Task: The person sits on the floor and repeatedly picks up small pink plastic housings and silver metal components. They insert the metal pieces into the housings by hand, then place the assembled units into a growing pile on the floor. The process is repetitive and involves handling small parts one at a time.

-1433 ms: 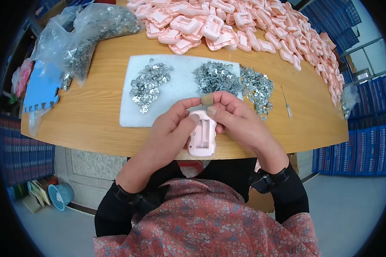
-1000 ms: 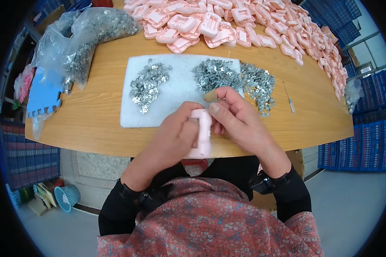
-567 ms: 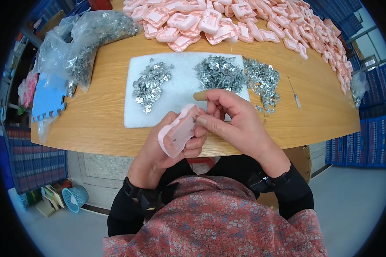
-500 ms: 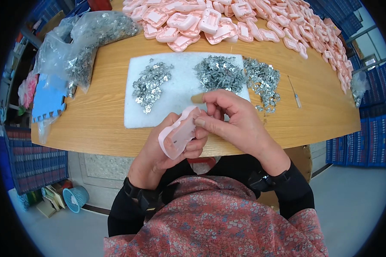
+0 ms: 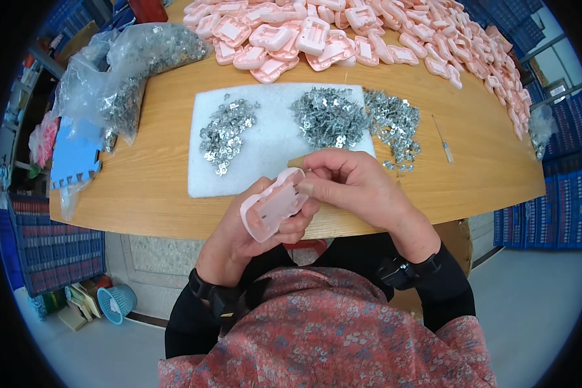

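Note:
Tilted up in my left hand [image 5: 229, 242] is a pale pink plastic shell [image 5: 273, 208], its hollow side facing me and my fingers wrapped round its lower edge. My right hand [image 5: 355, 187] is at the shell's upper right end, thumb and fingers pinched over the rim. A tan cover sits on one of its fingertips. Whatever the pinch holds is too small and hidden to make out. Just beyond the hands, a white foam sheet [image 5: 271, 149] carries a smaller heap of metal clips [image 5: 228, 132] and a larger metal heap [image 5: 330, 116].
More metal pieces [image 5: 394, 126] lie right of the foam, beside a thin needle-like tool [image 5: 443, 139]. Many pink shells [image 5: 313, 35] cover the table's far side. Clear bags of metal parts [image 5: 155, 48] and a blue foam mat [image 5: 76, 152] are at the left.
My right hand has moved slightly down, its thumb and fingers closer in at the shell's upper end. The shell has shifted a little to the right in my left hand.

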### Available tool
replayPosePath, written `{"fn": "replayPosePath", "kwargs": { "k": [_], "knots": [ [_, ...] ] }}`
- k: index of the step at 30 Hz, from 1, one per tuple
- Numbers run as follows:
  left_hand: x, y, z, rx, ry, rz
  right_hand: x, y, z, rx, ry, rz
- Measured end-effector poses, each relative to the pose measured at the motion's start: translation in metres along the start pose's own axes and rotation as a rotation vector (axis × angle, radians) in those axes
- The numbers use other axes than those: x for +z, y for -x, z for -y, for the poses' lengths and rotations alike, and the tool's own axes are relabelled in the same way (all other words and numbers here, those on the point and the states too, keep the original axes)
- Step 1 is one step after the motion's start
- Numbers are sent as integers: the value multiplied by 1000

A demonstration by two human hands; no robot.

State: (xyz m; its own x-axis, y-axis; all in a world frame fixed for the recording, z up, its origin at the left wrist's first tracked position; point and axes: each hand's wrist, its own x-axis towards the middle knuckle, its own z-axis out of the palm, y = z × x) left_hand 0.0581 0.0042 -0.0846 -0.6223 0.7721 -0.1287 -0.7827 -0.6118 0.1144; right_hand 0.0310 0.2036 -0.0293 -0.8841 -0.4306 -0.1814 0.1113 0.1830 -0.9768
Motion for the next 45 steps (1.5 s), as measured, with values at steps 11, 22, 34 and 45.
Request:
{"fn": "replayPosePath", "kwargs": {
  "k": [11,22,34,45],
  "knots": [
    [-1,0,6,-34,41,33,-6,3,-1,9,-54,19],
    [4,-6,16,-97,81,122,-16,17,-2,11,-26,21],
    [21,-25,7,-16,10,65,-43,51,4,-68,-120,-174],
    [55,-40,-22,170,-275,-148,-69,33,42,-40,-308,-135]
  ]
}}
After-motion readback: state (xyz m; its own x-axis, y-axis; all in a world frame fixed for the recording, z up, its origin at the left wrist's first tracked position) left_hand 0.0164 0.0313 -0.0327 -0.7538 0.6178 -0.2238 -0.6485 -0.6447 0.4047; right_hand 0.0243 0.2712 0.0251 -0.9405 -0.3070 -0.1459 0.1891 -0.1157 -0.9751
